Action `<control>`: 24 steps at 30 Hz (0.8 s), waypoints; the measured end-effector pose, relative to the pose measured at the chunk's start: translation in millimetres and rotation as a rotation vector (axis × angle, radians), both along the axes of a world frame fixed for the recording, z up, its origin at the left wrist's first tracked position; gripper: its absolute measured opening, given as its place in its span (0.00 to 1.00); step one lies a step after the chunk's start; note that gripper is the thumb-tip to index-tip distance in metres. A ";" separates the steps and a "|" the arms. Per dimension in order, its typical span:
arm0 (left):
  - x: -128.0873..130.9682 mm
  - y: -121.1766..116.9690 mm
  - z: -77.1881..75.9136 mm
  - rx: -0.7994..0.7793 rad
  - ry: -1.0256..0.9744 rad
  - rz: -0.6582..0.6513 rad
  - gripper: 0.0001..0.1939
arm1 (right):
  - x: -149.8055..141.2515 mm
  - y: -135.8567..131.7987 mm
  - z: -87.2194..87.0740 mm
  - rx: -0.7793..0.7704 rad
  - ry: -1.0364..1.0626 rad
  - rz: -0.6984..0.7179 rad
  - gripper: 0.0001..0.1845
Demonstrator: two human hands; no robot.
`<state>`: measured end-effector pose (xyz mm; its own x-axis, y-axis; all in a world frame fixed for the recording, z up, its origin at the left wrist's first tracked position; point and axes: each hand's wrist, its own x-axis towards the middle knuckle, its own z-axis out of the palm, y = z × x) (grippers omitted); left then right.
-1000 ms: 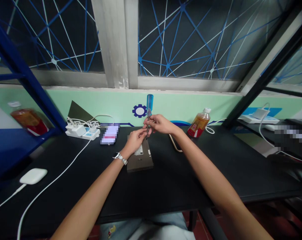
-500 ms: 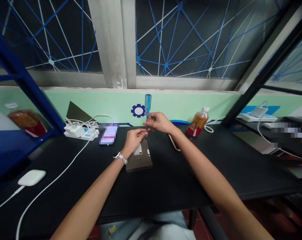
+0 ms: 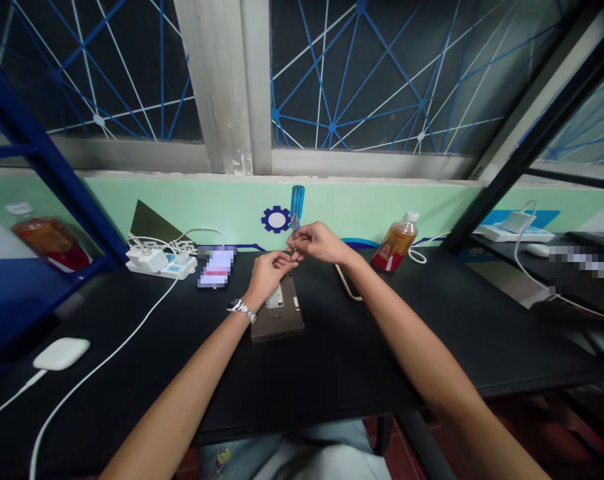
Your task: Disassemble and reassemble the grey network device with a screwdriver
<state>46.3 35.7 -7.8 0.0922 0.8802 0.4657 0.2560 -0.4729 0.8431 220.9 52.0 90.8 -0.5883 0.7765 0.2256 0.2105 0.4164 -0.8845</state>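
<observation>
A screwdriver with a clear blue handle stands almost upright over the far end of a flat grey-brown case. My right hand pinches its shaft just below the handle. Close beside it, my left hand is closed, thumb and forefinger pinched at the lower shaft, with the wrist over the case's left edge. A white label shows on the case, partly covered by the left hand. The screwdriver's tip comes down near the far edge; exactly what it touches is too small to tell.
On the black table a phone and a white power strip with cables lie at left. A white charging case is nearer. A drink bottle stands right, and a pale looped object lies beside my right forearm.
The screwdriver's handle shows a different side, so it has turned. My right fingers have come slightly lower and closer to my left fingertips. The case stays in place.
</observation>
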 end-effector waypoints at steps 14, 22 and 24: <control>7.1 3.2 2.9 -0.073 -0.085 -0.229 0.08 | -10.4 -2.9 -8.0 -0.041 0.037 -0.004 0.08; -9.3 -1.1 5.4 -0.184 -0.120 -0.317 0.16 | 1.2 7.9 -5.6 -0.025 0.042 -0.065 0.08; -12.7 -2.5 7.4 -0.161 -0.094 -0.279 0.15 | 2.0 6.0 -3.0 -0.049 0.038 -0.043 0.07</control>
